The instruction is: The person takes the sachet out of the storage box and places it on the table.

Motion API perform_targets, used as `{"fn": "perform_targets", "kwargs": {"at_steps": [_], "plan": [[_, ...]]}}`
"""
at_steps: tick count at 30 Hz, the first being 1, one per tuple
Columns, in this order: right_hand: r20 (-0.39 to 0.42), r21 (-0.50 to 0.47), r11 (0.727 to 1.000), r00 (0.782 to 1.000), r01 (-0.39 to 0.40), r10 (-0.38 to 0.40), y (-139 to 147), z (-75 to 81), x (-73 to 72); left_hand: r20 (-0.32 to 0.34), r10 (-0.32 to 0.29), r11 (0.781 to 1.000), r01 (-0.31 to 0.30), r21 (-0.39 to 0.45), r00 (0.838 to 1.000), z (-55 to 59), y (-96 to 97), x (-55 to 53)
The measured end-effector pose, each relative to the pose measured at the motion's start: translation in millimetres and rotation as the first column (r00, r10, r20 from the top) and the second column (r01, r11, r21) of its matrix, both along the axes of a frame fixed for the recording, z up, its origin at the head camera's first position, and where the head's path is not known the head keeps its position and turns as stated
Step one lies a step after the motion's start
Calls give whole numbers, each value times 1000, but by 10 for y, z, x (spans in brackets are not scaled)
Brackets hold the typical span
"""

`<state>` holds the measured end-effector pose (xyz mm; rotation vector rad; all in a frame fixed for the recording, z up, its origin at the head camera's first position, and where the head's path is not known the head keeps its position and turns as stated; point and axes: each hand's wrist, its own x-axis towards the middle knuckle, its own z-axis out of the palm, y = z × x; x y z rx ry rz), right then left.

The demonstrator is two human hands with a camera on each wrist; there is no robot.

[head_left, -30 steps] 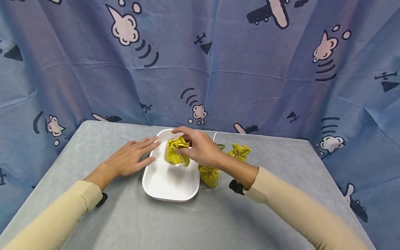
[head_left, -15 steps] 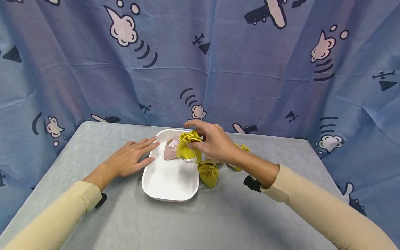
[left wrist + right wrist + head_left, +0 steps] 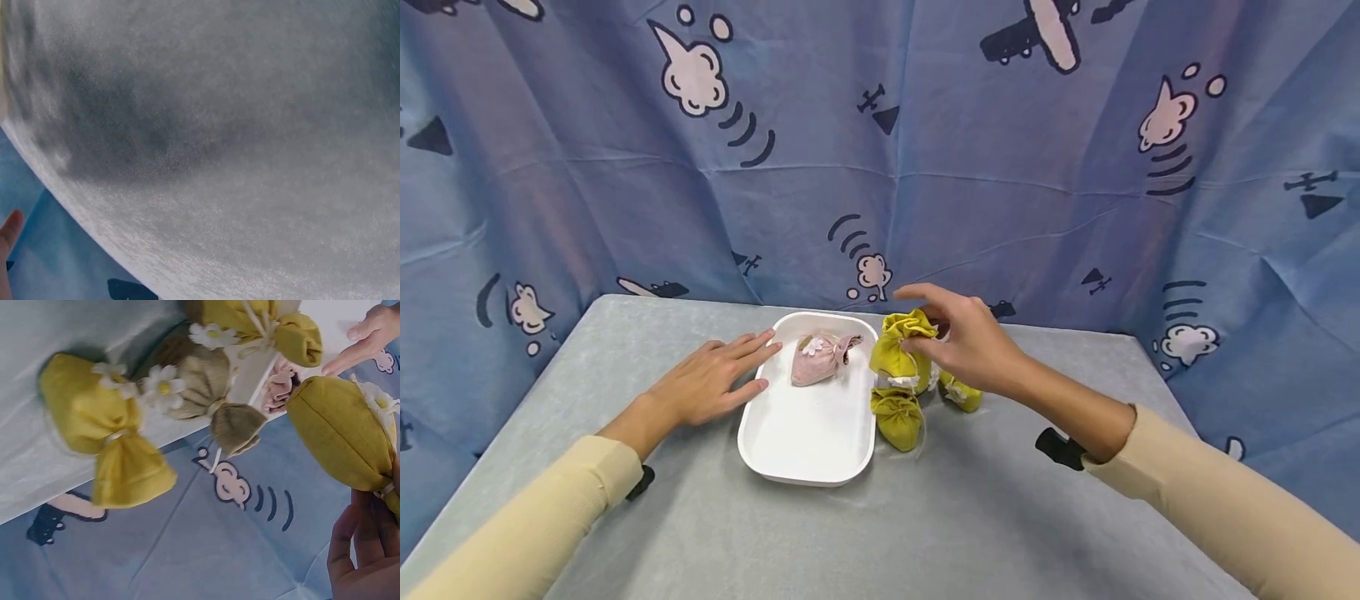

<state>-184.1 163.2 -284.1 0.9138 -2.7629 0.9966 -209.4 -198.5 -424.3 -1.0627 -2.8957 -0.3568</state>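
My right hand (image 3: pixel 973 342) pinches a mustard-yellow drawstring pouch (image 3: pixel 895 358) by its gathered neck, holding it up just past the right rim of a white tray (image 3: pixel 805 454). In the right wrist view the held pouch (image 3: pixel 337 431) shows a white flower on its side. My left hand (image 3: pixel 718 382) lies with straight fingers, fingertips at the tray's left rim. Inside the tray, toward the back, lies a pink pouch (image 3: pixel 814 363) with a white flower. The left wrist view shows mainly tabletop and a fingertip (image 3: pixel 11 228).
A yellow pouch (image 3: pixel 898 423) lies against the tray's right side, and another yellow pouch (image 3: pixel 962 393) lies farther right. Between them, a brownish pouch (image 3: pixel 203 384) with a white flower shows in the right wrist view. A blue patterned curtain (image 3: pixel 1015 208) hangs behind the grey table (image 3: pixel 925 533).
My right hand has carried the yellow pouch rightward from above the tray to beyond its right rim, uncovering the pink pouch. My left hand has stayed at the left rim.
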Motion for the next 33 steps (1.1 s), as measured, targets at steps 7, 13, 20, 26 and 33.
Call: {"fn": "perform_targets", "kwargs": {"at_steps": [7,13,20,26,33], "plan": [[-7,13,999,999,41,-41,201,-46,14,-3,0,1000,0,7,1000,-20,-13,-3],[11,31,998,998,54,-55,306,-108,38,4,10,1000,-10,5,1000,-43,-24,-4],[43,54,995,995,84,-87,445,-193,64,17,18,1000,-18,-9,1000,-31,-13,1],[70,54,995,994,79,-83,582,-363,66,15,17,1000,-16,-5,1000,-26,-8,0],[75,52,996,994,69,-73,662,-592,62,14,14,1000,-14,-4,1000,-29,-5,-7]]}}
